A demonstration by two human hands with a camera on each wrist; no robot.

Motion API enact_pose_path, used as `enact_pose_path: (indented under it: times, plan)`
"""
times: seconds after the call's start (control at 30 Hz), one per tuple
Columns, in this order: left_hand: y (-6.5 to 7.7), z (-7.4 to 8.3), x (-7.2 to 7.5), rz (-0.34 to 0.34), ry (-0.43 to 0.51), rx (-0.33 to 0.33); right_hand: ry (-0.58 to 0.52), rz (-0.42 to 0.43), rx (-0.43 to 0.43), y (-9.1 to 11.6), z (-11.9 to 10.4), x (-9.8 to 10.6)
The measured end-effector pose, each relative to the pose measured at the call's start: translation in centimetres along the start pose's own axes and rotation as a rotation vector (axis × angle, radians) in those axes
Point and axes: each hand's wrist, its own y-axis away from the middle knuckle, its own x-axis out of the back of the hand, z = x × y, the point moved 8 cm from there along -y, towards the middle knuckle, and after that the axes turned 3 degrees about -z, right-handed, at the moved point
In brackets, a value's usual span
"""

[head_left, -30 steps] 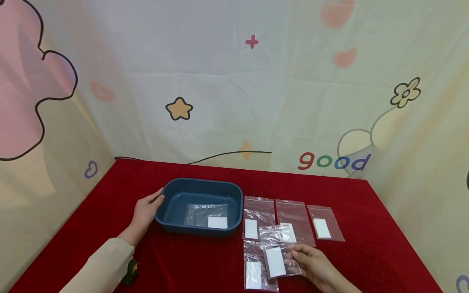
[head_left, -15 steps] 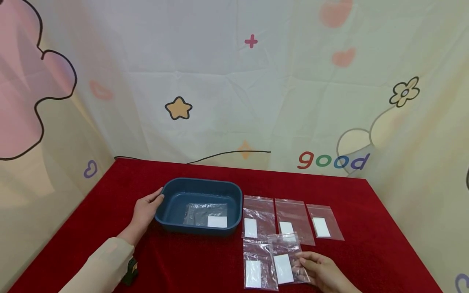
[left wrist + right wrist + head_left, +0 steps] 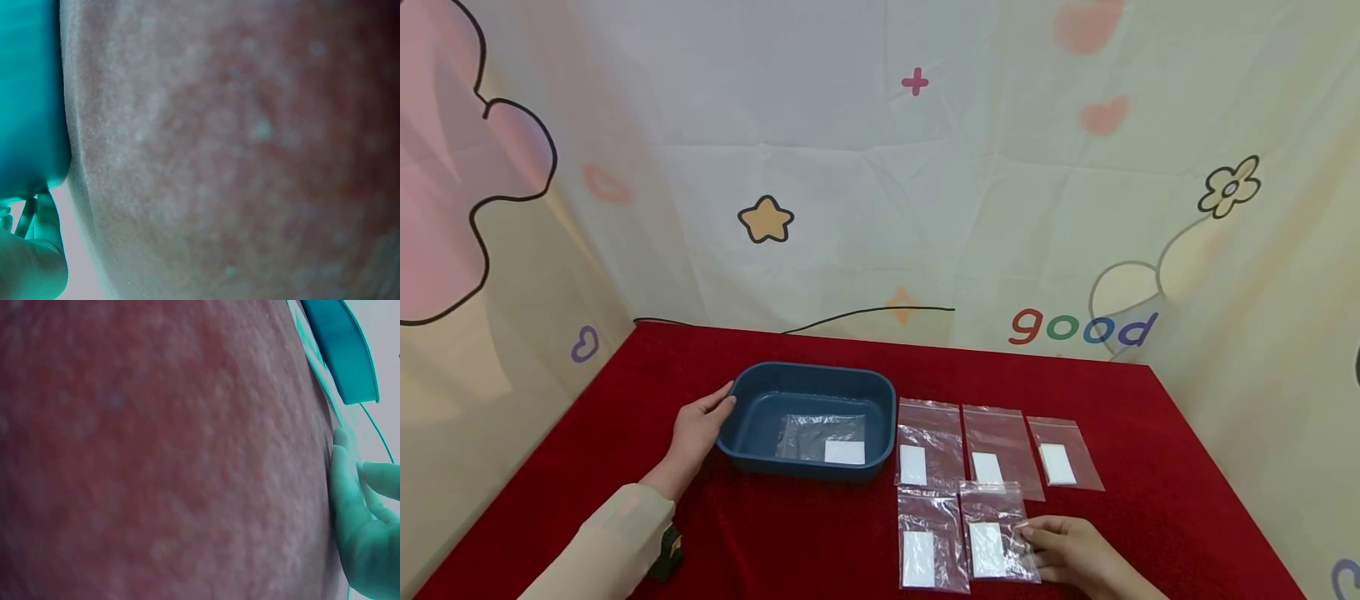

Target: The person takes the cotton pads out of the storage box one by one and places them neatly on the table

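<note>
A dark blue rectangular basin (image 3: 760, 417) stands on the red cloth, and my left hand (image 3: 695, 429) grips its left wall, thumb at the outer rim. In the left wrist view, the fingers of that hand (image 3: 37, 244) are at the bottom of the basin (image 3: 31, 94). Inside the basin lies a clear zip bag (image 3: 805, 437) with a white card-like block. My right hand (image 3: 1071, 554) pinches the right edge of another zip bag (image 3: 987, 548), which lies at the front right with a white block inside. The right wrist view shows thumb and fingers (image 3: 369, 519) near the cloth.
Right of the basin, three zip bags with white blocks form a back row: left (image 3: 928, 442), middle (image 3: 1003, 442) and right (image 3: 1067, 454). One more zip bag (image 3: 933, 537) lies in front. A small dark object (image 3: 666, 554) sits by the left sleeve. A printed curtain (image 3: 850, 167) hangs behind.
My right hand has moved its zip bag right and down, off the neighbouring bags, and straightened it beside the front left one. My left hand has stayed on the basin.
</note>
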Motion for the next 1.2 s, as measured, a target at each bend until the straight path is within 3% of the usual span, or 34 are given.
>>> enact_pose_path:
  times: [0.63,1.2]
  plan:
    - [0.0,0.1,0.0,-0.007,0.004,-0.007,0.298,0.070,-0.041,0.6,-1.1,0.7]
    - [0.1,0.1,-0.1,-0.011,0.018,0.002,0.439,0.123,-0.059,0.3,-1.7,0.5]
